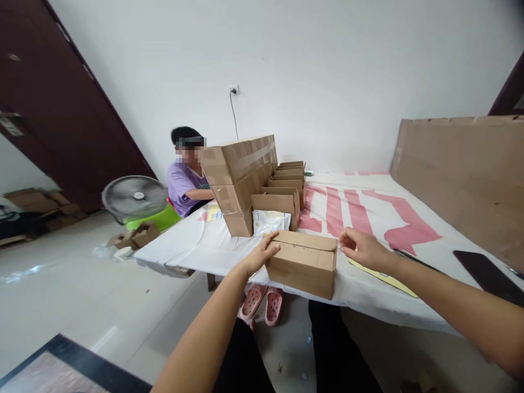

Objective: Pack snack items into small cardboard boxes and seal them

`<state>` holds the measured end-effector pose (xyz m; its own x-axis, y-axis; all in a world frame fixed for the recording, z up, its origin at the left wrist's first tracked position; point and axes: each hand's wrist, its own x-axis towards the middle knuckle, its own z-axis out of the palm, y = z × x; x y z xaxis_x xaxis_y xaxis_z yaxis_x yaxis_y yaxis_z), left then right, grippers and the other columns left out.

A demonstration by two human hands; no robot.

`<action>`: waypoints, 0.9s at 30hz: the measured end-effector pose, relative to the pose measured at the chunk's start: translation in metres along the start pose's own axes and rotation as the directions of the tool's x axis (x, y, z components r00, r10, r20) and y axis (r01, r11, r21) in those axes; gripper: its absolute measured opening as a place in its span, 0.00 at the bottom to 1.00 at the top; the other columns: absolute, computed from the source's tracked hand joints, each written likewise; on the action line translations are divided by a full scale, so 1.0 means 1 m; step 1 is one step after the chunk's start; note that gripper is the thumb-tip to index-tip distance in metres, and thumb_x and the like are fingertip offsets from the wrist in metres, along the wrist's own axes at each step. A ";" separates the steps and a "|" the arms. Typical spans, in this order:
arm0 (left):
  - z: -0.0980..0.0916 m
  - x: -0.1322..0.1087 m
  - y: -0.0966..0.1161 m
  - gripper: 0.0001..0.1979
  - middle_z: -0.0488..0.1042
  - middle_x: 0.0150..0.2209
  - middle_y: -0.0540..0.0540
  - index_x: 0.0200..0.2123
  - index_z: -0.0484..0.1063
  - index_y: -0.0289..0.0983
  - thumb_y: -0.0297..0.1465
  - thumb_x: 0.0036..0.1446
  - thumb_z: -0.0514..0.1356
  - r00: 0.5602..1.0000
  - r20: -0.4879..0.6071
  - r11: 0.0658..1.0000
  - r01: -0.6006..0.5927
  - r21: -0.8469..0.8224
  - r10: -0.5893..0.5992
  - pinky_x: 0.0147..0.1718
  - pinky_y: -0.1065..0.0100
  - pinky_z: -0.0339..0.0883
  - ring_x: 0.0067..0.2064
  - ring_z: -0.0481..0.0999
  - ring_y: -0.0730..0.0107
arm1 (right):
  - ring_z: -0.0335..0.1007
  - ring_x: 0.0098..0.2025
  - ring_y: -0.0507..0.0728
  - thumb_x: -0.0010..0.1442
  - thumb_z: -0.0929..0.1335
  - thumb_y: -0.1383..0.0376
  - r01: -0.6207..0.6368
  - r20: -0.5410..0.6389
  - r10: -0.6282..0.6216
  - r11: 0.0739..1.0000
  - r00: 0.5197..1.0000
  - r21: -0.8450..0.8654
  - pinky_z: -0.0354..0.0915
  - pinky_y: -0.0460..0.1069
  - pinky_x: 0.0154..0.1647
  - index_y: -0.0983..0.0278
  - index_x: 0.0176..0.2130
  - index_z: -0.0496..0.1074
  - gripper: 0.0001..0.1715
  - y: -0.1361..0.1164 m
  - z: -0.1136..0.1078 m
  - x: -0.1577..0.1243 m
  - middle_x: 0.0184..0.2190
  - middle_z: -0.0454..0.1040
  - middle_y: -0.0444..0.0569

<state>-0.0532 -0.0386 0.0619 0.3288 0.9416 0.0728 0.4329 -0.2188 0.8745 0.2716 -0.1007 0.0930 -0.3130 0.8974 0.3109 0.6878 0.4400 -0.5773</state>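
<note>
A closed cardboard box [303, 267] sits at the table's near edge, its lid folded down with a curved seam along the top. My left hand [262, 254] grips the box's left end, thumb on top and fingers at the far side. Just off the right end is my right hand [360, 246], its fingers curled in; anything inside them is hidden. Beyond the box lies a white plastic packet [271, 222] with yellow marks, against an open-topped carton [280, 202]. Under my right forearm there is a yellow sheet [385, 278].
Taped cartons [241, 169] form a stacked wall on the left, with several open cartons in a row beside it. A dark phone-like slab [489, 275] and a large cardboard panel [462, 180] are on the right. Another person [186, 183] sits behind the stack, near a fan [135, 197].
</note>
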 end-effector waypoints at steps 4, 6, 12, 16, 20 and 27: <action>0.000 -0.001 0.000 0.40 0.58 0.66 0.40 0.64 0.57 0.36 0.50 0.53 0.57 1.000 0.008 1.000 0.027 0.002 -0.027 0.64 0.54 0.48 0.65 0.57 0.49 | 0.68 0.28 0.53 0.48 0.66 0.70 -0.256 0.191 0.252 0.967 0.949 -0.003 0.61 0.47 0.29 0.61 0.32 0.64 0.08 0.032 0.017 -0.045 0.25 0.72 0.42; 0.000 -0.001 0.001 0.40 0.58 0.66 0.40 0.64 0.56 0.37 0.50 0.53 0.56 0.999 0.008 0.999 0.038 0.008 -0.038 0.63 0.54 0.51 0.65 0.58 0.48 | 0.68 0.28 0.53 0.46 0.66 0.73 -0.340 0.255 0.341 0.939 0.905 -0.051 0.61 0.47 0.29 0.62 0.31 0.65 0.10 0.045 0.027 -0.067 0.25 0.73 0.42; 0.000 -0.001 0.001 0.38 0.57 0.67 0.43 0.63 0.58 0.39 0.50 0.53 0.55 1.000 -0.006 0.999 0.029 0.045 -0.029 0.63 0.55 0.50 0.66 0.57 0.51 | 0.70 0.30 0.55 0.51 0.65 0.73 -0.353 0.160 0.398 0.902 0.903 -0.249 0.59 0.47 0.31 0.62 0.34 0.65 0.09 0.056 0.051 -0.103 0.27 0.75 0.45; -0.001 -0.001 -0.001 0.38 0.57 0.66 0.41 0.63 0.58 0.38 0.49 0.53 0.56 1.000 -0.008 0.999 0.017 0.033 -0.017 0.64 0.54 0.49 0.66 0.57 0.50 | 0.70 0.34 0.57 0.52 0.65 0.72 -0.265 0.113 0.339 0.870 0.934 -0.416 0.59 0.48 0.33 0.62 0.36 0.66 0.09 0.053 0.059 -0.106 0.31 0.75 0.49; 0.000 -0.001 -0.002 0.37 0.58 0.66 0.42 0.63 0.58 0.39 0.49 0.53 0.56 1.000 -0.015 0.999 0.028 0.022 -0.027 0.63 0.53 0.52 0.64 0.59 0.48 | 0.71 0.42 0.60 0.49 0.70 0.69 -0.232 0.072 0.275 0.903 0.959 -0.362 0.63 0.51 0.40 0.61 0.39 0.66 0.15 0.054 0.052 -0.106 0.40 0.74 0.52; 0.001 0.000 0.000 0.37 0.58 0.66 0.42 0.63 0.58 0.38 0.49 0.54 0.56 0.999 -0.014 0.999 0.032 0.016 -0.031 0.62 0.53 0.52 0.64 0.58 0.48 | 0.71 0.32 0.55 0.58 0.64 0.67 -0.426 0.124 0.461 0.875 0.879 -0.230 0.61 0.47 0.32 0.61 0.30 0.67 0.05 0.055 0.042 -0.105 0.29 0.76 0.45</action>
<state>-0.0527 -0.0388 0.0613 0.3033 0.9515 0.0520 0.4565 -0.1930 0.8685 0.3150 -0.1696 -0.0034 -0.0398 0.9954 -0.0866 0.8857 -0.0049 -0.4642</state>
